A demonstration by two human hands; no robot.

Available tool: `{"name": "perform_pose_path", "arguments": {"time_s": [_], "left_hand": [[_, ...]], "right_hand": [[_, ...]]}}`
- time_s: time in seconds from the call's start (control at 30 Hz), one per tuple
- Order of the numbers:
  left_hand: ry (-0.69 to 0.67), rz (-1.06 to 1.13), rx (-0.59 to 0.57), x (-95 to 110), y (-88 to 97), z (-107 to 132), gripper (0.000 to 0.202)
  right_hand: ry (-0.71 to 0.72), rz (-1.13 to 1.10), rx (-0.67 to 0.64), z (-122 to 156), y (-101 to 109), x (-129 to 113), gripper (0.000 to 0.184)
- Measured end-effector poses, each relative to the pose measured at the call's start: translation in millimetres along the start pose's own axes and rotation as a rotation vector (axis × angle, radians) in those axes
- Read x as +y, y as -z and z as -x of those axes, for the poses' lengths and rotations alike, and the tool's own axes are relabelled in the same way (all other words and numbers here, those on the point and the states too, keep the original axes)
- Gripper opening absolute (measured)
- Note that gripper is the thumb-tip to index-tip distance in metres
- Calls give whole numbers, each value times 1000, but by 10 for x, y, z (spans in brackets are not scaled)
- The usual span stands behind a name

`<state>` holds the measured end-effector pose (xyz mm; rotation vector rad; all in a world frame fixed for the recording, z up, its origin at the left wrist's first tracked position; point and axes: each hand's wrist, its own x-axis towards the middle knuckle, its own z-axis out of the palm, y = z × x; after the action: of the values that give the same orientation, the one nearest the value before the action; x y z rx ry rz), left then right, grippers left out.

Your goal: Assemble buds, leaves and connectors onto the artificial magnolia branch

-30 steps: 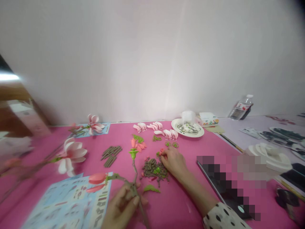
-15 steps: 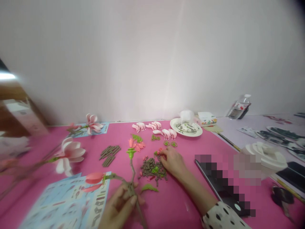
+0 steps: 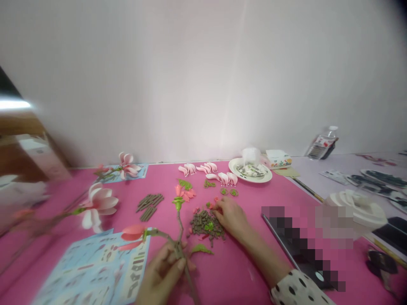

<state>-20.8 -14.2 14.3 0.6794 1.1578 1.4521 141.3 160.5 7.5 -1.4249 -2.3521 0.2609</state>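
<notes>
1. Pinching the branch, the left hand has its thumb and fingers closed on it just below the fork, above the near part of the table.
2. The right hand reaches out flat and low, fingertips curled down beside the red bits. Whether they grip one, I cannot tell.
3. The branch looks like jointed plastic: probably light and stiff, slightly slick, and weakest where segments meet. Just below the fork seems the best hold, since both arms balance about it; a grip out at the tips would likely twist a joint.
4. One arm runs left to the bud, the other up to the green cup. The bud's petals look thin and are better not squeezed; the cup is likely firm enough to press on. Red petals show by the cup, but I cannot tell which are fixed to it.
5. Near the hands lie the leaf and the pile of small pieces, these best taken by fingertip.
6. Beyond are the sticks, pink petals and plate; the sheet lies to the left.
</notes>
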Motion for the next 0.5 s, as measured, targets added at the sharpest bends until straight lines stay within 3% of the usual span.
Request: {"name": "perform_pose_path", "arguments": {"time_s": [0.27,0.5], "left_hand": [[-27,43,-32,-7,37,-21,29],[-10,139,30,21,30,-23,26]], "right_hand": [[140,-216,107,90,185,-276,14],[265,-741,-29,344,254,-715,10]]}}
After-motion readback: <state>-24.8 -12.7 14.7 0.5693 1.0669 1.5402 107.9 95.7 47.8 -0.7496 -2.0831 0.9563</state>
